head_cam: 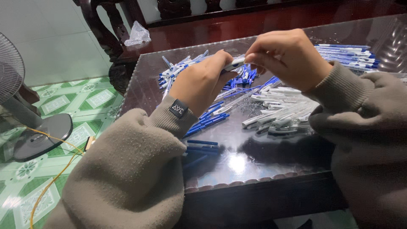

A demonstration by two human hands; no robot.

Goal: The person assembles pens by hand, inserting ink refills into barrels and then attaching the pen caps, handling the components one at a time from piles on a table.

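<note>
Glass-topped table, dark wood beneath; fan on green tiled floor at left. Left hand closed round one end of a white pen, held above the table. Right hand pinches the other end. Pen: likely light, stiff, smooth plastic; best gripped at the barrel. Loose pen parts heaped below.

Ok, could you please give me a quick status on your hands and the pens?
Both hands raised over table. Left hand and right hand pinch one white pen between them. Loose pen parts piled below, nothing blocking.
</note>
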